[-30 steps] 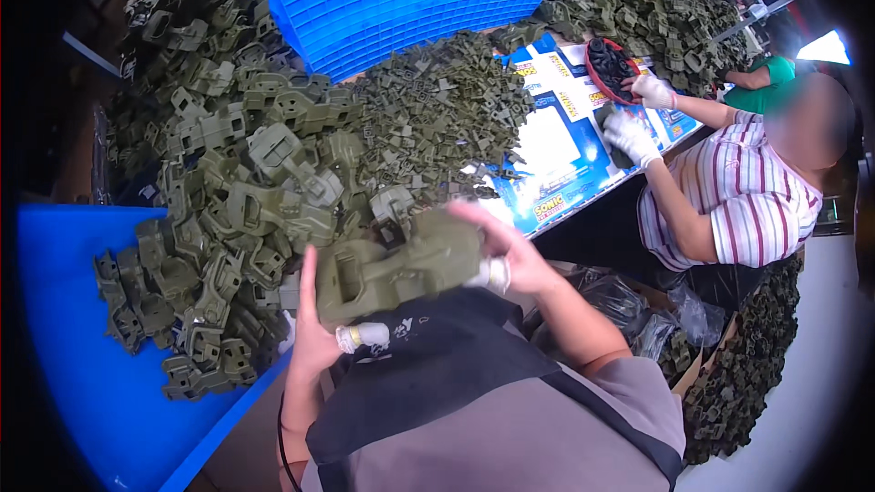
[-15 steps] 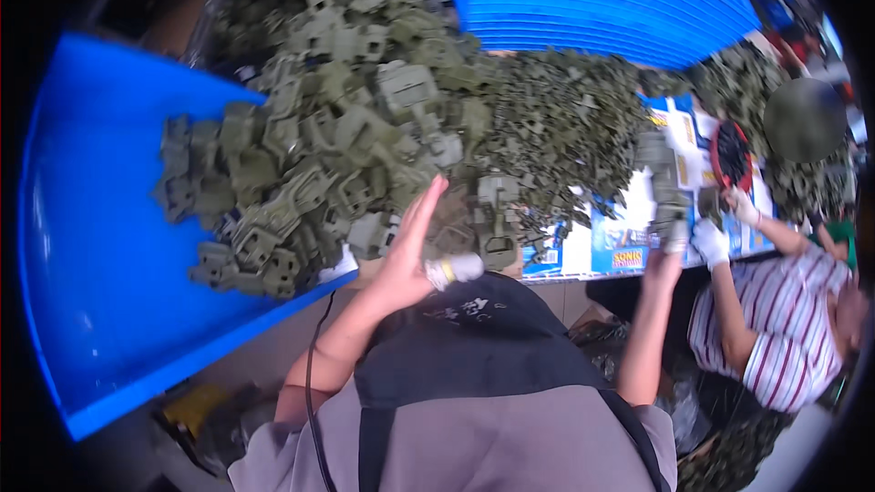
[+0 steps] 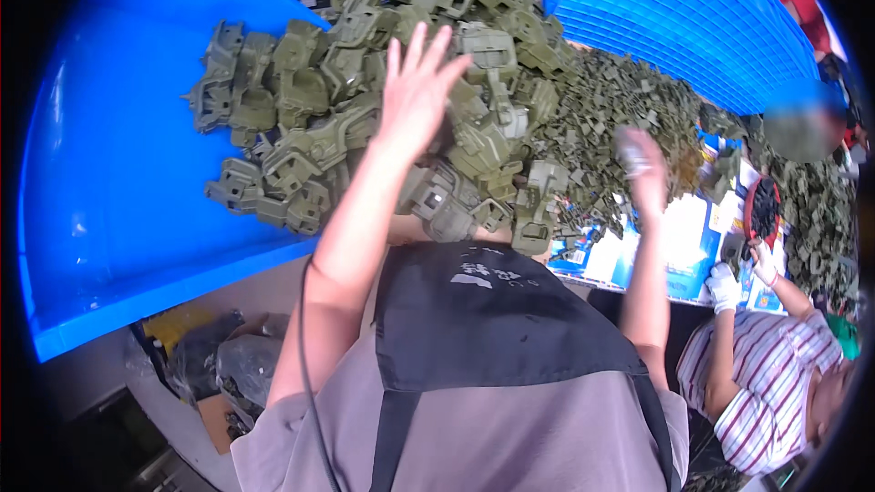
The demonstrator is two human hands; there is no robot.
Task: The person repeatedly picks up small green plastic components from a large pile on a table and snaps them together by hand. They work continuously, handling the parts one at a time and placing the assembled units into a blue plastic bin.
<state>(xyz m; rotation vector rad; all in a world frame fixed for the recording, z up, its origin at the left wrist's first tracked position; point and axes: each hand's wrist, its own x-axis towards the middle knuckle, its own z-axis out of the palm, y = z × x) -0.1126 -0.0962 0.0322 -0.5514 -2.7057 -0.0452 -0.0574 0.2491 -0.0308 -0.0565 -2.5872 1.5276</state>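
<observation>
My left hand (image 3: 417,100) reaches over a heap of large olive-green moulded plastic parts (image 3: 305,141), fingers spread and nothing in them. Whether its fingertips touch the parts beneath is hard to tell. Over the right side, my right hand (image 3: 645,178) is above a spread of small olive-green plastic pieces (image 3: 611,105). Motion smears its fingers, and something pale shows at their tips, so a grip cannot be made out. One larger olive-green part (image 3: 723,173) stands on the printed sheets to the right of that hand.
A big blue tray (image 3: 118,173) lies at the left, partly under the heap. Another blue ribbed crate (image 3: 684,18) stands at the back right. At the right, a co-worker's white-gloved hands (image 3: 725,287) are beside a red-rimmed basket (image 3: 762,210) of dark pieces. A cable runs along my left arm.
My left hand has moved forward over the heap and spread its fingers. My right hand has left the large olive-green part near the co-worker and moved forward over the small pieces.
</observation>
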